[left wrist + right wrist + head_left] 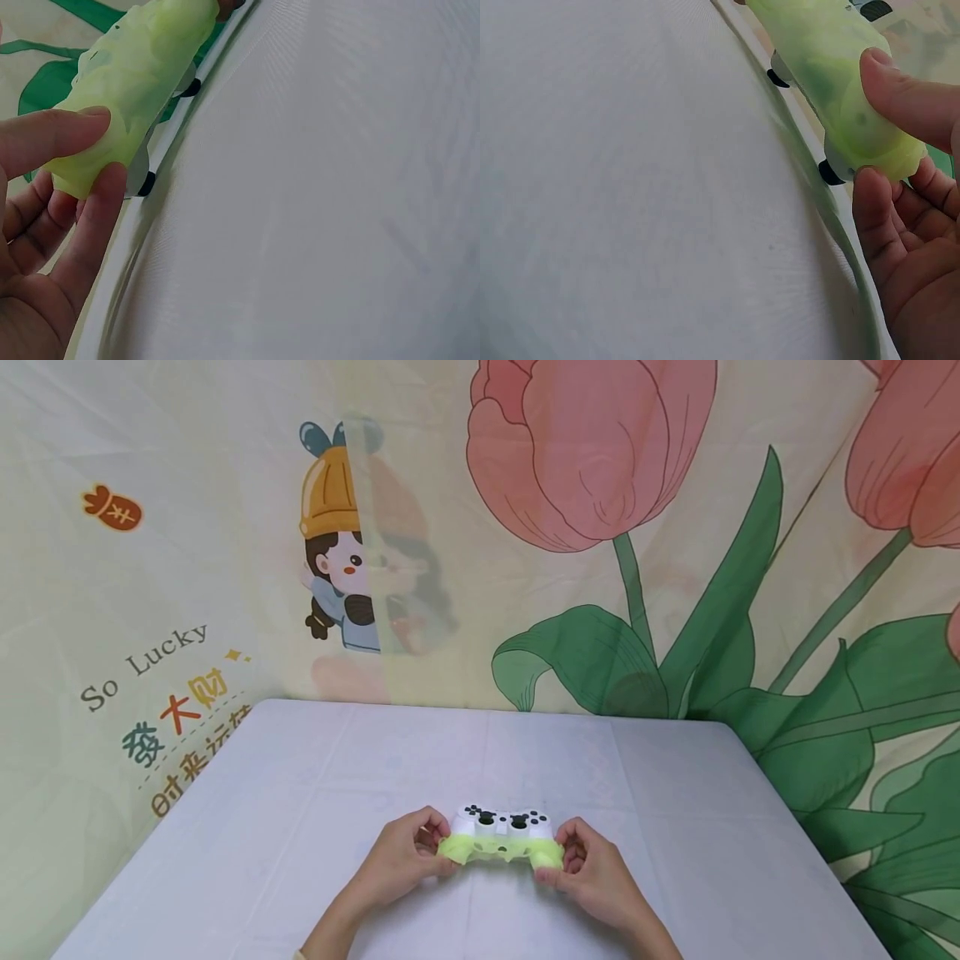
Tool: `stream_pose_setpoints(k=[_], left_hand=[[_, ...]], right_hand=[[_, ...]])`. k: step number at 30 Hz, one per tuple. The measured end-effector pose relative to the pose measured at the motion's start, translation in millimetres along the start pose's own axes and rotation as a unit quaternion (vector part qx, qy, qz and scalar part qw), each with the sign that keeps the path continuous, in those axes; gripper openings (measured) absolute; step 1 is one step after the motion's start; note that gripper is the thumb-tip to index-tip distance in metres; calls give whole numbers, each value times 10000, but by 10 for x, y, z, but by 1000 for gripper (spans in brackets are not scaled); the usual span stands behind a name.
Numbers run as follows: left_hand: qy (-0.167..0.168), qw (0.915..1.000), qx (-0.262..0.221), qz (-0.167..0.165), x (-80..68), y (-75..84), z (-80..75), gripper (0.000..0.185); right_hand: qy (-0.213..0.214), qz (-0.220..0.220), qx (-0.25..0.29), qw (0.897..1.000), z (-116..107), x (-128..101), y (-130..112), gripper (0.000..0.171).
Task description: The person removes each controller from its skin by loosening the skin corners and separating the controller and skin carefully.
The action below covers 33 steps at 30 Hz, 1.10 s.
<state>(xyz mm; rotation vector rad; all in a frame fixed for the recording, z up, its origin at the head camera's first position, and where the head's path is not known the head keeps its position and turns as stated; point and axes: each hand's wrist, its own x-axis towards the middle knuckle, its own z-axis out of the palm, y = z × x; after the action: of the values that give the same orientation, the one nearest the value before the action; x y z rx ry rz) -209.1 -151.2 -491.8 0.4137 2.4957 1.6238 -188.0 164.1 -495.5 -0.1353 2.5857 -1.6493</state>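
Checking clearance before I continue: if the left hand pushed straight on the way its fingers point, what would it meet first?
The left hand already grips the controller; beyond it, probably the right hand, though depth is unclear.

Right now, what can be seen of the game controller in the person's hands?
The game controller is white with black sticks and buttons. A soft, translucent lime-green cover, silicone by the look of it, wraps its near side and both grips. It lies level, just above or on the white tablecloth near the front edge. The left hand pinches one covered grip, the right hand the other.
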Motion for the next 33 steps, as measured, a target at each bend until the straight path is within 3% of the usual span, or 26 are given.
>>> stream_pose_setpoints(k=[9,15,28,33], left_hand=[[-3,9999,93,-109,-1,18,-3,42],[-74,9999,104,-105,-8,14,-5,42],[-17,9997,241,-99,-8,3,13,39],[-47,9996,260,-58,2,15,43,31]], right_hand=[[-257,-90,-394,9989,3,-2,28,51],[-284,-140,-352,9989,11,-13,8,51],[-80,-204,-355,9991,25,-38,-9,50],[123,-265,-680,9973,87,-11,-4,48]])
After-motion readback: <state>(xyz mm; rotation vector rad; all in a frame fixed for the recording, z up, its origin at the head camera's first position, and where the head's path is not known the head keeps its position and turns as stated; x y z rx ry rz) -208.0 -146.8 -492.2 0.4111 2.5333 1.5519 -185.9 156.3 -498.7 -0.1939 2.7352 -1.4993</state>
